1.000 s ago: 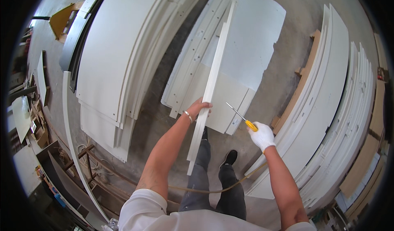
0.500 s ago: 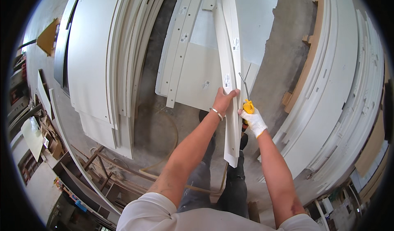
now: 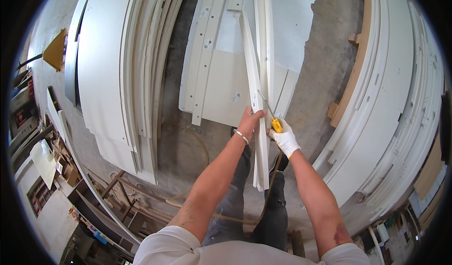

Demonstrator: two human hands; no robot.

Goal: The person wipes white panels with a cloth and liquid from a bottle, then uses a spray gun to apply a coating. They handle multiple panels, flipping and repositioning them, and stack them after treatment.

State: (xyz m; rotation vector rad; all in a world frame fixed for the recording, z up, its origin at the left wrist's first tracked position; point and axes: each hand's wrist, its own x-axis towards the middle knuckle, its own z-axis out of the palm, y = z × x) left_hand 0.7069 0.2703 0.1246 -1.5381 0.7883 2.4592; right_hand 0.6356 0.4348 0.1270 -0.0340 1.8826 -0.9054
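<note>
My bare left hand, with a bracelet at the wrist, is closed around two long, narrow white panel strips. The strips cross at a narrow angle, their near ends close to my legs and their far ends over the stacked panels. In my gloved right hand is a yellow air blow gun with a thin metal nozzle. Its tip lies at the left strip, just beyond my left hand. My right fingers also come close to the strips' right edge; whether they touch is unclear. A thin hose hangs below.
Flat white panels with drilled strips lie ahead on the floor. Tall stacks of white boards stand at left and right, the right one beside a brown wooden piece. A rusty metal frame sits at lower left.
The strips have rolled, showing their narrow edges more, and their far ends are spread differently. The blow gun has tilted left, its nozzle tip now lower and nearer the left strip.
</note>
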